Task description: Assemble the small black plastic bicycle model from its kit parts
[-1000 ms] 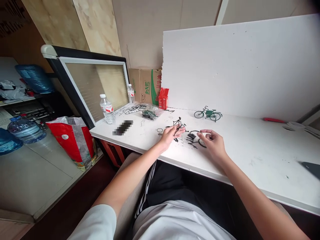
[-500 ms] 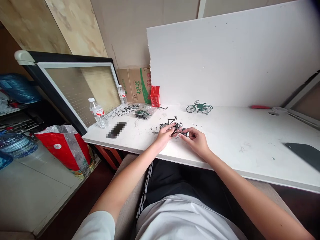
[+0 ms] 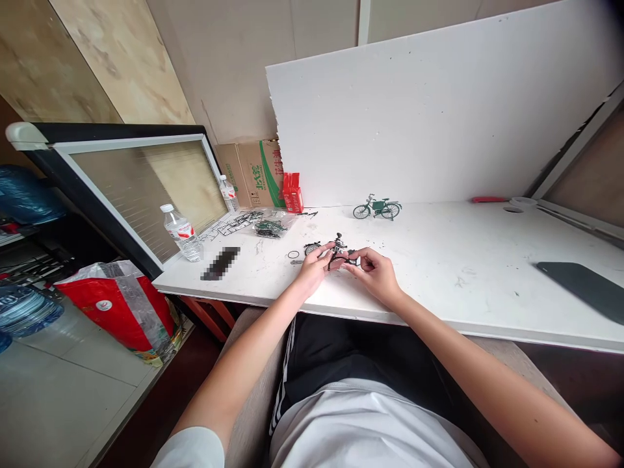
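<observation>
Both hands are close together near the front of the white table [image 3: 439,279]. My left hand [image 3: 314,268] has its fingers closed on a small black model bicycle [image 3: 338,246]. From the right, my right hand [image 3: 373,270] pinches the dark curved part at the model's right end. Small details between the fingers are too tiny to make out. Just left of the left fingers lies a black wheel piece [image 3: 311,248], with a thin black ring [image 3: 293,255] beside it. A finished-looking green model bicycle [image 3: 377,207] stands farther back.
At the left are a water bottle [image 3: 182,233], a blurred dark object [image 3: 221,263], black part frames [image 3: 238,223] and a plastic bag of green parts [image 3: 270,227]. A red box [image 3: 292,193] stands behind. A dark grey flat object [image 3: 582,286] lies at the right.
The camera view has shifted and tilted slightly. The black model has turned between my hands, and its raised frame no longer shows at the left. Both hands keep their hold.
</observation>
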A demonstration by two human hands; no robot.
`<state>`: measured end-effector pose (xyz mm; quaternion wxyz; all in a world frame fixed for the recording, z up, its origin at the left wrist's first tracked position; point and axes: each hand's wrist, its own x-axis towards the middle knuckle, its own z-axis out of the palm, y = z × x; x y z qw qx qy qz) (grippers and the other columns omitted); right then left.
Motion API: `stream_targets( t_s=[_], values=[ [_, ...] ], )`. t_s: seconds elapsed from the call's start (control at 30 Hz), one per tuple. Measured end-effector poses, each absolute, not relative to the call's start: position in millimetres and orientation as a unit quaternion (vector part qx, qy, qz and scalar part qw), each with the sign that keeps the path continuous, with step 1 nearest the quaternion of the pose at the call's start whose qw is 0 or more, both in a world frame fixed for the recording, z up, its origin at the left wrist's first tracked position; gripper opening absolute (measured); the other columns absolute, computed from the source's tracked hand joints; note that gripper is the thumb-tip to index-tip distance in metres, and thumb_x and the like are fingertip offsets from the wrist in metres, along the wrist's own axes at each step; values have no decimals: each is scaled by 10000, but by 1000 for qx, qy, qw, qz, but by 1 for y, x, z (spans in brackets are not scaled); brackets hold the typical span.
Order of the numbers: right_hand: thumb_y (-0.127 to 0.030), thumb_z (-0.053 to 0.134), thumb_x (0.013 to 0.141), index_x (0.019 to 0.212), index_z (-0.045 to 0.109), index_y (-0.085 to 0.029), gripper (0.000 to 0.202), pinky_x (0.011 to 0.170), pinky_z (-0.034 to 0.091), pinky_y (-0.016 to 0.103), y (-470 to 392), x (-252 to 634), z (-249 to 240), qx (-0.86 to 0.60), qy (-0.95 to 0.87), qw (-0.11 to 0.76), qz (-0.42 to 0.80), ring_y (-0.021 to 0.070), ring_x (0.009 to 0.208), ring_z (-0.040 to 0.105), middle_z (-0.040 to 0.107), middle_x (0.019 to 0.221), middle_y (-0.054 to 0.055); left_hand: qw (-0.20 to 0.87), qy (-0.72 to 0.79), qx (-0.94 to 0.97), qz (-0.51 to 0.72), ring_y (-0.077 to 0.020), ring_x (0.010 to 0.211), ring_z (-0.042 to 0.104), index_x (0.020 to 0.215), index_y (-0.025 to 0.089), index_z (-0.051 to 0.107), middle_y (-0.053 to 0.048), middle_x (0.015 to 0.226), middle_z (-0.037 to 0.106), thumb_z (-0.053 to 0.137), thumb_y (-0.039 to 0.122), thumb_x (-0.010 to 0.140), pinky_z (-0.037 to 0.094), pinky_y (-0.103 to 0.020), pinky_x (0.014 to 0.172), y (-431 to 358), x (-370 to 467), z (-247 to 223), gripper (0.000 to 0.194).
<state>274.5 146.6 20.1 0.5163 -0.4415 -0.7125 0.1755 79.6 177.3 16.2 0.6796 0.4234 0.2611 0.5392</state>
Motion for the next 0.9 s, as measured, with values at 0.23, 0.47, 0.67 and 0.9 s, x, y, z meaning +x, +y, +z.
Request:
stream_targets(
  t_s=[0.23, 0.47, 0.67, 0.9],
  values=[
    [-688, 673, 926, 997, 697, -225, 468, 613, 326, 305, 144, 273, 23, -443, -716, 509, 175, 158, 615, 384, 454, 667, -29, 695, 247, 434, 517, -280, 1124, 765, 1271, 158, 705, -160, 1210, 774, 662, 296, 1019, 551, -508, 1108, 181, 79, 10, 291],
    [-565, 696, 965, 1012, 682, -231, 337, 598, 320, 299, 149, 275, 16, -411, -722, 538, 145, 144, 584, 361, 439, 648, -44, 722, 228, 423, 498, -257, 1037, 778, 1192, 132, 709, -156, 1171, 780, 639, 286, 1045, 542, -529, 1110, 180, 81, 10, 225],
    [-499, 690, 994, 1037, 681, -234, 269, 599, 359, 303, 146, 273, 19, -399, -741, 524, 131, 139, 585, 415, 605, 743, -9, 737, 218, 405, 496, -232, 1048, 766, 1286, 146, 697, -155, 1249, 748, 651, 195, 1018, 524, -507, 1128, 179, 80, 12, 277],
    [-488, 682, 1002, 1059, 667, -239, 256, 594, 366, 300, 147, 273, 15, -403, -745, 524, 95, 138, 575, 449, 622, 736, -15, 739, 187, 429, 485, -198, 1003, 748, 1302, 172, 716, -131, 1240, 740, 688, 147, 960, 535, -455, 1099, 180, 77, 12, 343]
  ],
)
